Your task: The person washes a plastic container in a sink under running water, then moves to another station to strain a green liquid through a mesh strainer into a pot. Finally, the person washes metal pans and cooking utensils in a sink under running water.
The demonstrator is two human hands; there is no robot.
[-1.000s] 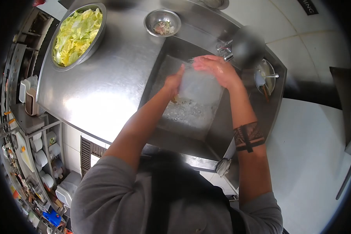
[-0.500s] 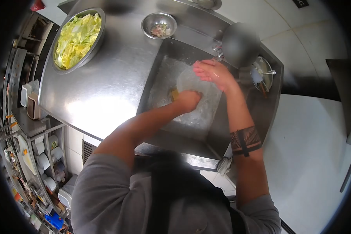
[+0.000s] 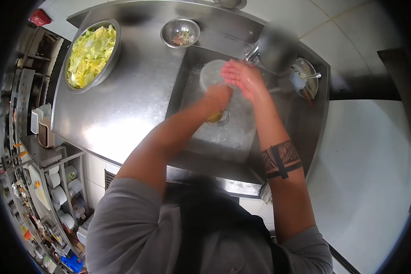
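My left hand [image 3: 219,97] is closed, slightly blurred, over the sink [image 3: 249,150]. Its fingers seem to grip the near edge of a round, translucent white piece [image 3: 210,75], which could be a lid or a shallow bowl. Just below that hand, a yellow object [image 3: 214,118] sits in the sink by a clear rounded edge; its kind is unclear. My right hand [image 3: 245,80] is open and wet, fingers extended beside the round piece, close to the metal faucet [image 3: 251,54].
On the steel counter [image 3: 132,96] stand a large metal bowl of cut cabbage [image 3: 90,57] and a small metal bowl [image 3: 167,36] with scraps. A dish with a spoon [image 3: 304,75] rests right of the faucet. A blurred dark round shape [image 3: 278,45] hangs near the faucet.
My left hand and the round translucent piece have moved together toward the back of the sink. The yellow object now lies nearer me. My right hand has shifted slightly left, its fingers more spread.
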